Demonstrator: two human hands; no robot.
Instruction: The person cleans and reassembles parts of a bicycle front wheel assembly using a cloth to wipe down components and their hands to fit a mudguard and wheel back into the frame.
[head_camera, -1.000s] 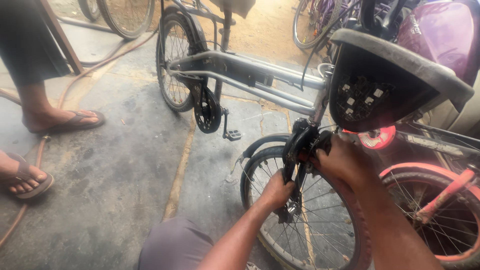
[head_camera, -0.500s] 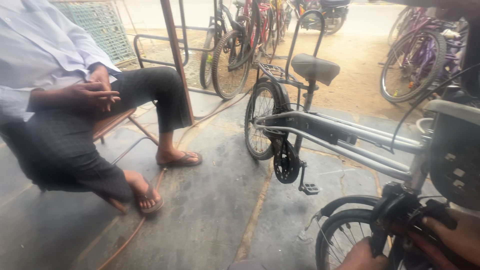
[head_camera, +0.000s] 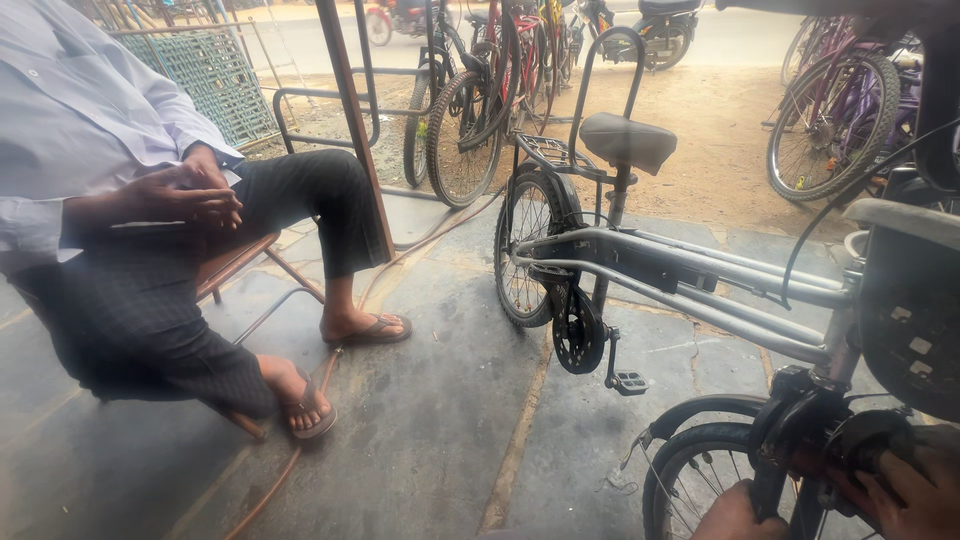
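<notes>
Two hands work low at the front of one grey bicycle (head_camera: 690, 270). The left hand (head_camera: 735, 510) is clenched around the fork (head_camera: 768, 485), just above the front wheel (head_camera: 700, 480). The right hand (head_camera: 915, 490) curls its fingers on the black brake (head_camera: 850, 445) beside the fork; how firmly it grips I cannot tell, as the frame edge cuts it off. One black basket (head_camera: 910, 300) hangs right above that hand. One pedal (head_camera: 628, 381) sits off to the left of the grip.

Since half a second ago the view has lifted slightly, bringing more of the parked bicycles (head_camera: 480, 110) into sight.

One seated person (head_camera: 150, 230) is well apart to the left, with bare stone floor (head_camera: 440, 420) between.
</notes>
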